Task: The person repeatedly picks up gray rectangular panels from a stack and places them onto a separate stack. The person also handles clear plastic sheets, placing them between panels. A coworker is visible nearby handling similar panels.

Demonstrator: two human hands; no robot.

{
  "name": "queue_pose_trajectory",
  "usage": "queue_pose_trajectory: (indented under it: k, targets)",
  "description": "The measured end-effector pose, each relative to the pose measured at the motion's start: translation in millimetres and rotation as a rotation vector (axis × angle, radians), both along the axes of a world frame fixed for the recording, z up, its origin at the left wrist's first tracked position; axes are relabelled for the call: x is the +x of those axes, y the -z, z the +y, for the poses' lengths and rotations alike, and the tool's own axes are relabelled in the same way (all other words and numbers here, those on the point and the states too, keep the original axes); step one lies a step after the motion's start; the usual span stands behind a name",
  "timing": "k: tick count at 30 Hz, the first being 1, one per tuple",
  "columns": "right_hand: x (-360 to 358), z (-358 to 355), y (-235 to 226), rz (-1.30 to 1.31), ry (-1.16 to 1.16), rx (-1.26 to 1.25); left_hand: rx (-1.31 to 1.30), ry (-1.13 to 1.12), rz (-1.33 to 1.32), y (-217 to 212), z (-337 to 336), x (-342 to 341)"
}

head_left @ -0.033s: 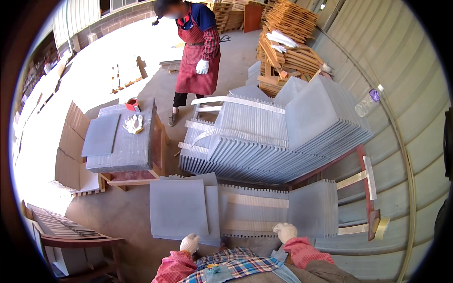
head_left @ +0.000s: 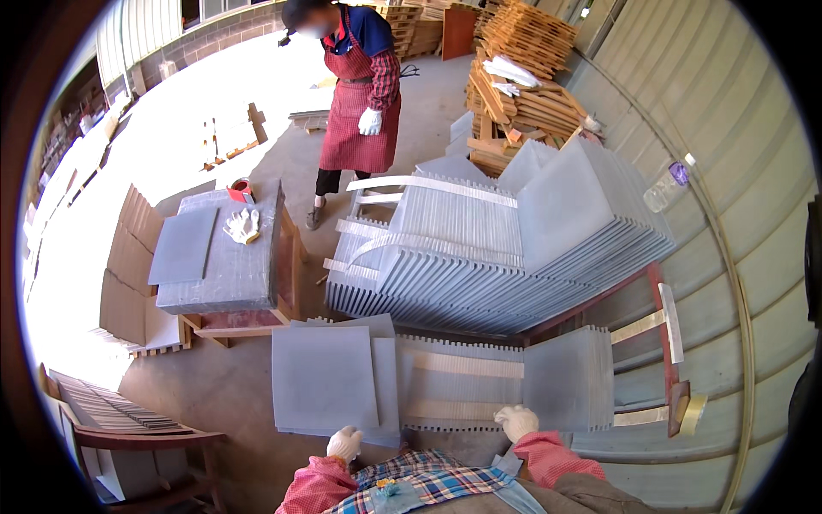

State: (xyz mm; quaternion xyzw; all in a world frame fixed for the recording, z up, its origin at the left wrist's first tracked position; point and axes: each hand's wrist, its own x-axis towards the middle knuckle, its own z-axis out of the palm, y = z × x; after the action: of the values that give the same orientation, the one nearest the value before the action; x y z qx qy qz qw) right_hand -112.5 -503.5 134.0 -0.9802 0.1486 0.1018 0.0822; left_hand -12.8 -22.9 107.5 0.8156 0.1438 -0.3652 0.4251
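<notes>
Both my hands wear white knit gloves. My left hand point(head_left: 344, 444), fingers curled, is at the near edge of the flat grey sheets point(head_left: 325, 377), which lie overlapping in front of me. Whether it grips a sheet is hidden. My right hand point(head_left: 517, 422) is also curled, at the near edge of a row of thin grey sheets point(head_left: 467, 368) standing packed side by side with pale strips across them. What its fingers hold, if anything, does not show. Right of it a large grey sheet point(head_left: 565, 377) leans over the end of the row.
Behind stands a bigger stack of grey sheets point(head_left: 591, 197) with pale straps. A wrapped block point(head_left: 231, 287) at left bears a tape roll point(head_left: 241, 190), gloves point(head_left: 242, 226) and a grey sheet point(head_left: 186, 244). A co-worker point(head_left: 360, 128) in a red apron stands beyond. Dark red frame point(head_left: 672, 343) rises right.
The co-worker has shifted very slightly to the right. My hands and the sheets have not visibly moved.
</notes>
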Motion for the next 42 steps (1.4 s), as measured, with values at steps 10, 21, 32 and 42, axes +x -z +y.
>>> queue_pose_trajectory:
  k: [10,21,32,42]
  targets:
    - [-14,2,10,0.112,0.031,0.023,-0.006,0.055,0.110,1,2,-22]
    - [-2,16,-13,0.202,0.079,0.082,-0.027,-0.038,0.137,9,11,-5]
    - [22,61,-53,0.392,0.017,0.167,-0.275,-0.385,0.013,-31,27,103]
    - [1,67,-56,0.510,0.110,0.142,-0.176,-0.293,-0.171,-57,31,287]
